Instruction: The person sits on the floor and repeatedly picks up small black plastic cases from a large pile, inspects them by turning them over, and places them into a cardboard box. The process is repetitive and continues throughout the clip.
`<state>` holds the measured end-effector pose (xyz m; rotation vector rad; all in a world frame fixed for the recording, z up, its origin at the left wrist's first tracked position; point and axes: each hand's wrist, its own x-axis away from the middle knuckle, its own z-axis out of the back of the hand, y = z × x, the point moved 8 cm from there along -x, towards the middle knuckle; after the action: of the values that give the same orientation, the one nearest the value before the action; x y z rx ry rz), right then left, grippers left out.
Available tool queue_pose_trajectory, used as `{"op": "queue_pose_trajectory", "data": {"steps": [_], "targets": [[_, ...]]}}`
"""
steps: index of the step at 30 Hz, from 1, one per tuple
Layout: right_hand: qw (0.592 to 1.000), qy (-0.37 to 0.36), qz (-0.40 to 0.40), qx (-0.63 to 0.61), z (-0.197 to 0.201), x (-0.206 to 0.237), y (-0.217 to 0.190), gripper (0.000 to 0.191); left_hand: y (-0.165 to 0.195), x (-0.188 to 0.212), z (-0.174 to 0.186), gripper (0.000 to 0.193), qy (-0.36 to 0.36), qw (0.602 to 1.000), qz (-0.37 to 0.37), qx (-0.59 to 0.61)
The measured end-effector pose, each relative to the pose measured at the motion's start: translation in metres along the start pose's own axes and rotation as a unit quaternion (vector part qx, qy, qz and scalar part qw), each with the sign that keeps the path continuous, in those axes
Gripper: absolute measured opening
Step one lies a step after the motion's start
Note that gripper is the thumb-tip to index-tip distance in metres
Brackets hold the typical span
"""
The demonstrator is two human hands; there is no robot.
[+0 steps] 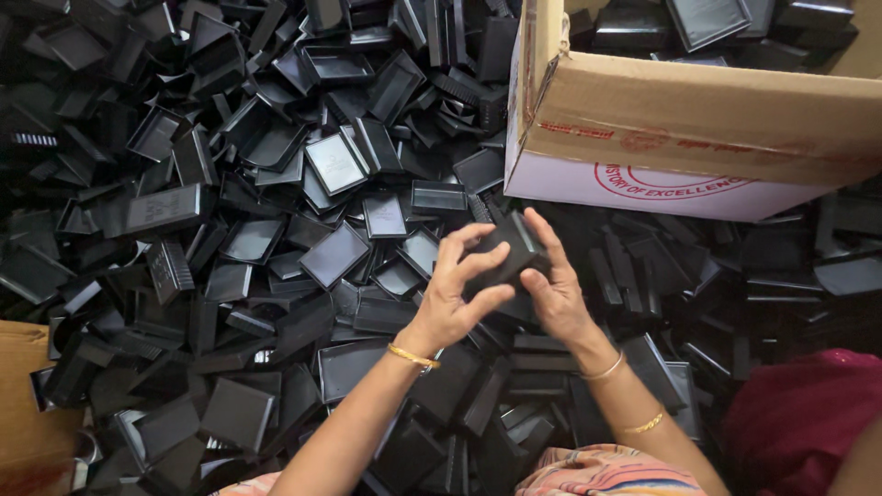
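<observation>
My left hand [457, 294] and my right hand [555, 289] meet at the middle of the view, both gripping a small black plastic rectangular case [508, 253]. The left fingers curl over its near side and the right fingers wrap its far side. The case is held just above a large heap of similar black plastic trays and lids [257, 239]. Gold bangles sit on both wrists.
An open cardboard box [698, 119] at the upper right holds several more black cases. A brown cardboard piece [23, 404] lies at the lower left. Dark red cloth [799, 413] shows at the lower right and patterned cloth [606, 470] at the bottom edge.
</observation>
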<state>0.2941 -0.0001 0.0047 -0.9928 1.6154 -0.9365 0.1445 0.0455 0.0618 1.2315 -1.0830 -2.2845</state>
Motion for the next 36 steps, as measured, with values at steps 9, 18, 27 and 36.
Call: {"op": "queue_pose_trajectory", "data": {"steps": [9, 18, 27, 36], "targets": [[0.999, -0.013, -0.037, 0.027, -0.001, -0.016, -0.048, 0.050, -0.009, 0.011, 0.019, 0.046, 0.032, 0.990, 0.134, 0.001], [0.813, 0.199, 0.263, 0.480, 0.037, -0.073, -0.195, 0.021, -0.090, -0.033, 0.110, 0.026, 0.169, 0.970, 0.135, -0.109], [0.809, -0.184, -0.017, 0.558, -0.028, -0.090, 0.065, 0.057, -0.216, -0.089, 0.071, 0.058, -0.067, 0.847, -0.017, -0.527], [0.749, -0.190, -0.007, 0.635, -0.034, -0.103, 0.130, 0.040, -0.237, -0.047, 0.110, 0.027, -0.076, 0.814, 0.134, -0.560]]}}
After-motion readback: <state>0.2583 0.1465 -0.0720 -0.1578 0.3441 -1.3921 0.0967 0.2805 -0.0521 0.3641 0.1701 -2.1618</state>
